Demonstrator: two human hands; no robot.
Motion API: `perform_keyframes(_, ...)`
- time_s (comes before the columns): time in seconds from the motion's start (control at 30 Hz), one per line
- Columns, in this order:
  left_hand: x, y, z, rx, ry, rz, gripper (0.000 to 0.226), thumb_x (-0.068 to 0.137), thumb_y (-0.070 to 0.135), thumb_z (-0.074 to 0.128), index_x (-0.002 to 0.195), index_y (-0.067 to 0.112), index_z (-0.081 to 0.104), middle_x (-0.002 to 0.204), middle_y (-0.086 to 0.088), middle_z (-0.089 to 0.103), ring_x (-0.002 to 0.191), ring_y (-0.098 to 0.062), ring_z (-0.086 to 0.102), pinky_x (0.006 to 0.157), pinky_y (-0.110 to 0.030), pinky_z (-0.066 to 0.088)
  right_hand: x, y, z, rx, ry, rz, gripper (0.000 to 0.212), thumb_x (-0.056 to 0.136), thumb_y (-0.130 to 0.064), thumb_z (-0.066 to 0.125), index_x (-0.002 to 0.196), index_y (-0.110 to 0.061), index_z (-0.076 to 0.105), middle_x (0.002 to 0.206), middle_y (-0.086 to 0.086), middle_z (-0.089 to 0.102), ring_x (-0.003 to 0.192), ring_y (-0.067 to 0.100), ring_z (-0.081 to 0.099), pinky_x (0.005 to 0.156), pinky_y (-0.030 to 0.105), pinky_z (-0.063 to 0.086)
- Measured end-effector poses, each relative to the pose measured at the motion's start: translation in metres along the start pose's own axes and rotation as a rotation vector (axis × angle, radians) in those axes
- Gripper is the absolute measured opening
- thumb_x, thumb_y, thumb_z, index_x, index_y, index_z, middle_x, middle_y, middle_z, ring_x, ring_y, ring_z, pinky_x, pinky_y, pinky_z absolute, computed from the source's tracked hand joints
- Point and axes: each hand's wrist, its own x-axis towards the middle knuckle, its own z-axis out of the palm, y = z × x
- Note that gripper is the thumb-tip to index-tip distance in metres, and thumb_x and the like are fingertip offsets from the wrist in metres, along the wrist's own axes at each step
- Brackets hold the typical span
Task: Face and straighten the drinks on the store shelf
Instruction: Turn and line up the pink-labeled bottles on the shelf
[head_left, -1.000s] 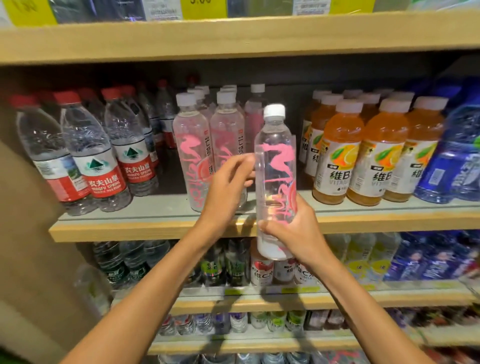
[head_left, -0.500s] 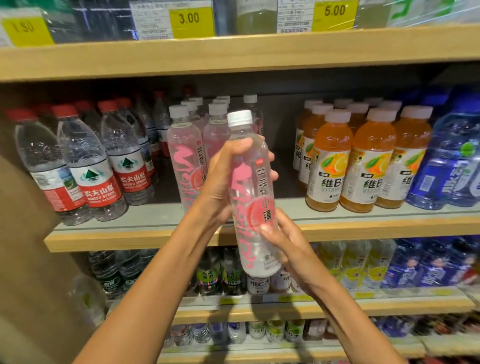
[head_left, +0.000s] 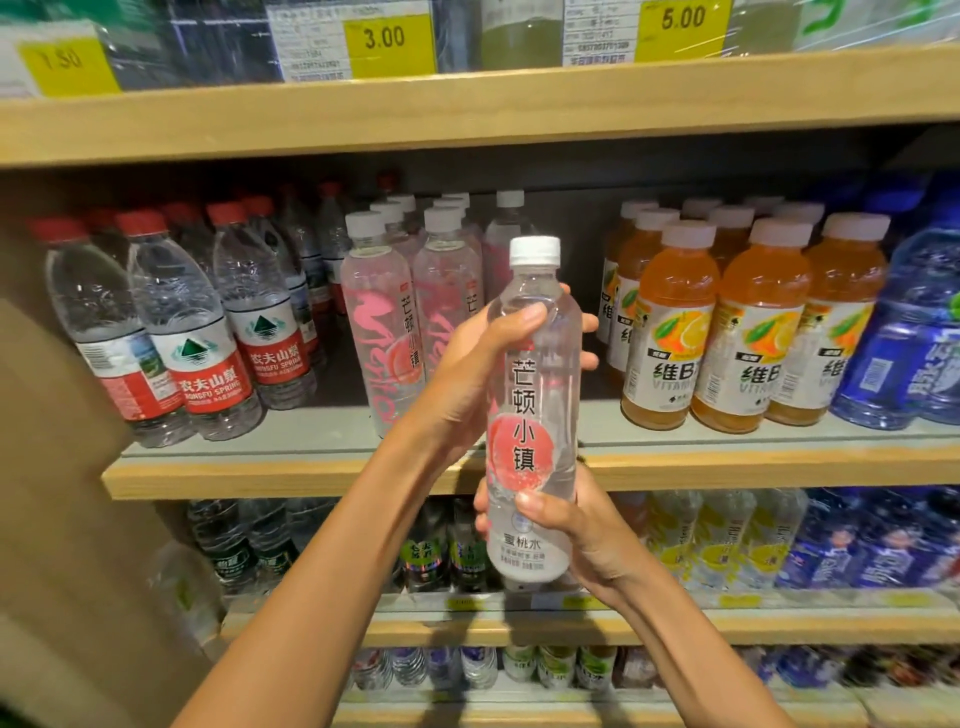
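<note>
Your right hand (head_left: 566, 525) pinches the peach water bottle (head_left: 535, 410) low, your left hand (head_left: 483, 364) wraps its shoulder, holding it clear of the shelf (head_left: 727, 462). Behind waits the gap beside its pink row (head_left: 374, 322); set it down crooked and you could topple neighbours.

clear glossy plastic bottle (head_left: 535, 415), smooth white cap (head_left: 534, 251); matt pale wood shelf edge (head_left: 260, 475), glossy paper price tags (head_left: 384, 41)

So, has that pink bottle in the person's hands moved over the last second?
Yes. The pink bottle has sunk further below the front edge of the middle shelf, and turned: its printed name now faces the camera instead of the pink script.
</note>
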Motion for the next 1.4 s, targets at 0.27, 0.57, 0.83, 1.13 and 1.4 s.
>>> perform_keyframes(0.27, -0.008, -0.012, 0.01, -0.008, 0.071, -0.006, 0.053, 0.081, 0.04, 0.058, 0.124, 0.008, 0.055, 0.108, -0.012, 0.071, 0.087, -0.026, 0.071, 0.071, -0.034, 0.057, -0.009, -0.001, -0.006, -0.042, 0.075, -0.016, 0.036, 0.064, -0.029, 0.07, 0.098, -0.017, 0.069, 0.089, 0.013, 0.07, 0.079, 0.027, 0.068, 0.075, 0.035, 0.054)
perform_keyframes(0.57, -0.022, -0.093, 0.072, -0.104, -0.191, -0.26, 0.051, 0.059, 0.028, 0.08, 0.104, 0.012, 0.062, 0.089, -0.011, 0.073, 0.075, -0.026, 0.071, 0.064, -0.032, 0.056, -0.099, 0.027, -0.021, -0.035, 0.556, -0.048, 0.038, 0.066, -0.028, 0.073, 0.102, -0.018, 0.068, 0.093, 0.007, 0.073, 0.084, 0.022, 0.071, 0.075, 0.032, 0.055)
perform_keyframes(0.83, -0.097, -0.26, 0.178, 0.053, -0.465, -0.888, 0.025, 0.07, 0.013, 0.076, 0.091, 0.011, 0.063, 0.079, -0.014, 0.062, 0.07, -0.032, 0.062, 0.066, -0.041, 0.054, -0.283, 0.125, -0.018, 0.107, 1.473, 0.272, 0.016, 0.095, -0.015, 0.052, 0.101, -0.009, 0.065, 0.094, 0.012, 0.068, 0.077, 0.021, 0.068, 0.065, 0.026, 0.053)
perform_keyframes(1.13, -0.135, -0.367, 0.3, 0.185, -0.437, -1.293, 0.011, 0.082, 0.009, 0.068, 0.085, 0.006, 0.058, 0.052, -0.01, 0.057, 0.033, -0.016, 0.052, 0.032, -0.013, 0.035, -0.464, 0.165, -0.023, -0.116, 1.994, 0.734, 0.029, 0.097, -0.008, 0.047, 0.075, -0.019, 0.062, 0.082, 0.016, 0.067, 0.083, 0.035, 0.063, 0.087, 0.053, 0.049)
perform_keyframes(1.4, -0.091, -0.418, 0.436, 0.203, -0.47, -1.244, 0.033, 0.076, 0.01, 0.075, 0.106, 0.007, 0.062, 0.076, -0.013, 0.067, 0.065, -0.027, 0.064, 0.071, -0.042, 0.055, -0.529, 0.093, -0.127, -0.287, 2.033, 0.714, 0.02, 0.097, -0.014, 0.05, 0.082, -0.02, 0.061, 0.082, 0.01, 0.068, 0.081, 0.026, 0.066, 0.075, 0.035, 0.052)
